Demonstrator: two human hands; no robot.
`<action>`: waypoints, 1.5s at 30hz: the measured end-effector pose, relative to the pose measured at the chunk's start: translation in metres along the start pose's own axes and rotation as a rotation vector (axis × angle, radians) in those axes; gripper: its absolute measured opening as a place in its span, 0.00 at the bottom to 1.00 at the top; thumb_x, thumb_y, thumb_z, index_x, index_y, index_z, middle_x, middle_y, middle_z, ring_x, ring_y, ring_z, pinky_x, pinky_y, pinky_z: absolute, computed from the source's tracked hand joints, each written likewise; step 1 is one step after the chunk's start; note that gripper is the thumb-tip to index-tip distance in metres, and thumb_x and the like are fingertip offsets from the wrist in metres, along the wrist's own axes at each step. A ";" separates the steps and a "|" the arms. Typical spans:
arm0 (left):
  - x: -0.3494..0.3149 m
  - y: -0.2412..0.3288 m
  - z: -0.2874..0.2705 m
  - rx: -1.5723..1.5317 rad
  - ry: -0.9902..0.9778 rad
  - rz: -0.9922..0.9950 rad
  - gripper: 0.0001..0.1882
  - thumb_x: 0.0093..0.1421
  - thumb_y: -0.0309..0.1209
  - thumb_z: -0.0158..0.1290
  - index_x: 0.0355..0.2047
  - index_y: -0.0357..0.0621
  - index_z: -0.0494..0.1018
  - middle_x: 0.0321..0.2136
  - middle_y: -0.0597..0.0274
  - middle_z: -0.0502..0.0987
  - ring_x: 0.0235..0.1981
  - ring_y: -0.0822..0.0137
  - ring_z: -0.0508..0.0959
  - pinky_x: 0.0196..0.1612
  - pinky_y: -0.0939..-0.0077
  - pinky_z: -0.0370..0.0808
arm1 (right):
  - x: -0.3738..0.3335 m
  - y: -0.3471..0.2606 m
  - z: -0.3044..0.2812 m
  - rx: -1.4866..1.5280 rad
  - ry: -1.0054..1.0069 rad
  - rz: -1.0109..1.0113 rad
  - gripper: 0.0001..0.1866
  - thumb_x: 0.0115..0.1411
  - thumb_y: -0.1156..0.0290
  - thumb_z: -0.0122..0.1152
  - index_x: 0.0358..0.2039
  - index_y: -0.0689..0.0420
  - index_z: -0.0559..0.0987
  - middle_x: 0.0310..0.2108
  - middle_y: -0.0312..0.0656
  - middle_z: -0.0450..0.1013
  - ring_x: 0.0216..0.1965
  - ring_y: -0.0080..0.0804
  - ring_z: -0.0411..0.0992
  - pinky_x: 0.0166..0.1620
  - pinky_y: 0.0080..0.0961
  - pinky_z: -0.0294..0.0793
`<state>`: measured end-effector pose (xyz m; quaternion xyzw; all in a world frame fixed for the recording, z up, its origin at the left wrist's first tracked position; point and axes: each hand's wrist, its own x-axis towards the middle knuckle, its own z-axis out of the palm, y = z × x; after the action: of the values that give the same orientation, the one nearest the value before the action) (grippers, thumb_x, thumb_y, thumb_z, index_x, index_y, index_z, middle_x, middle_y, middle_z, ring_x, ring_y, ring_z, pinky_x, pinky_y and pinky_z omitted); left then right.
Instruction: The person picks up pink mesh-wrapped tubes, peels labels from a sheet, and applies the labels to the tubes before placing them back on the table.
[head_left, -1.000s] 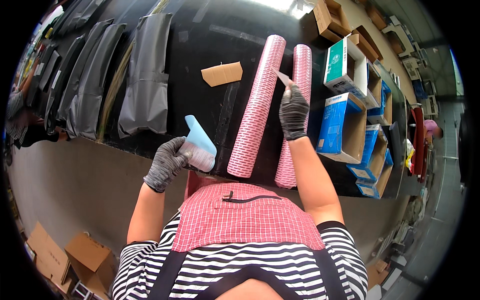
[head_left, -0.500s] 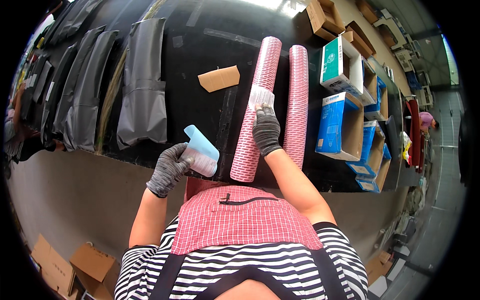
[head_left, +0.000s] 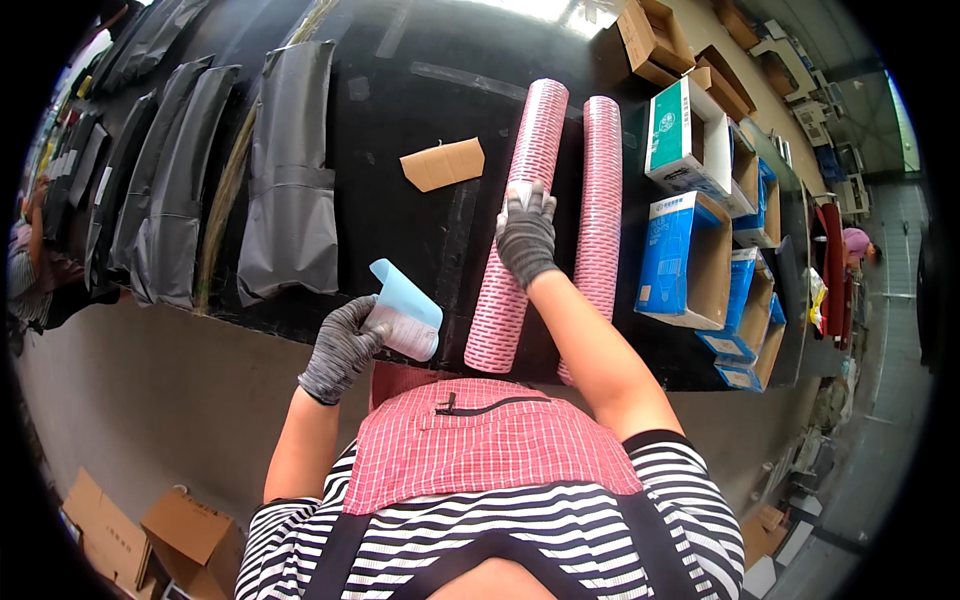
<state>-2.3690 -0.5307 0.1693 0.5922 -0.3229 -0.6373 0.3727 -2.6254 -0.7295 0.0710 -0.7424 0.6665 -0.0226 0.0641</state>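
My left hand, in a grey knit glove, pinches a curled label sheet at the table's near edge. The sheet is light blue at the top with a white printed part below. My right hand, gloved the same way, lies with fingers stretched over a long pink-and-white patterned roll. Beneath its fingertips a white label sits on the roll, mostly covered. A second such roll lies parallel on the right, partly behind my right forearm.
A piece of brown cardboard lies left of the rolls on the black table. Several grey wrapped packages line the left side. On the right stand blue open boxes, a green-and-white box and brown cartons.
My right hand has shifted slightly up and left over the label, covering more of it, with fingers now spread. My left hand still grips the sheet.
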 end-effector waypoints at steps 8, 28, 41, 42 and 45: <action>-0.011 0.005 0.013 0.000 0.089 0.075 0.17 0.59 0.23 0.56 0.49 0.35 0.74 0.33 0.66 0.78 0.26 0.79 0.72 0.32 0.83 0.74 | 0.011 -0.019 -0.015 0.006 -0.164 0.079 0.28 0.60 0.56 0.56 0.62 0.32 0.69 0.74 0.49 0.34 0.71 0.69 0.40 0.63 0.60 0.60; -0.015 0.038 0.123 -0.203 -0.298 -0.102 0.25 0.56 0.29 0.63 0.52 0.32 0.71 0.38 0.56 0.79 0.28 0.72 0.80 0.32 0.80 0.82 | -0.099 0.086 -0.121 1.700 -0.405 0.317 0.17 0.61 0.65 0.64 0.45 0.65 0.79 0.36 0.44 0.78 0.37 0.29 0.76 0.42 0.23 0.76; -0.010 0.040 0.180 0.141 -0.208 0.073 0.15 0.60 0.24 0.58 0.47 0.32 0.75 0.35 0.59 0.80 0.37 0.71 0.80 0.41 0.76 0.81 | -0.153 0.104 -0.135 0.673 0.094 -0.805 0.15 0.55 0.66 0.69 0.40 0.59 0.82 0.36 0.45 0.78 0.39 0.41 0.74 0.45 0.33 0.73; -0.012 0.040 0.185 0.104 -0.179 0.025 0.13 0.60 0.25 0.59 0.44 0.32 0.77 0.33 0.58 0.80 0.35 0.71 0.80 0.40 0.76 0.80 | -0.154 0.108 -0.132 0.667 0.104 -0.804 0.14 0.56 0.66 0.68 0.40 0.60 0.81 0.35 0.44 0.78 0.38 0.40 0.74 0.43 0.33 0.74; -0.012 0.049 0.193 0.201 -0.176 -0.048 0.12 0.60 0.24 0.59 0.44 0.32 0.77 0.33 0.59 0.80 0.34 0.70 0.80 0.43 0.76 0.80 | -0.156 0.116 -0.132 0.665 0.081 -0.760 0.10 0.58 0.68 0.66 0.38 0.60 0.82 0.34 0.44 0.79 0.36 0.38 0.74 0.41 0.32 0.76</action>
<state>-2.5560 -0.5510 0.2343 0.5760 -0.4024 -0.6598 0.2663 -2.7726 -0.5957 0.1957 -0.8704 0.3079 -0.2841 0.2586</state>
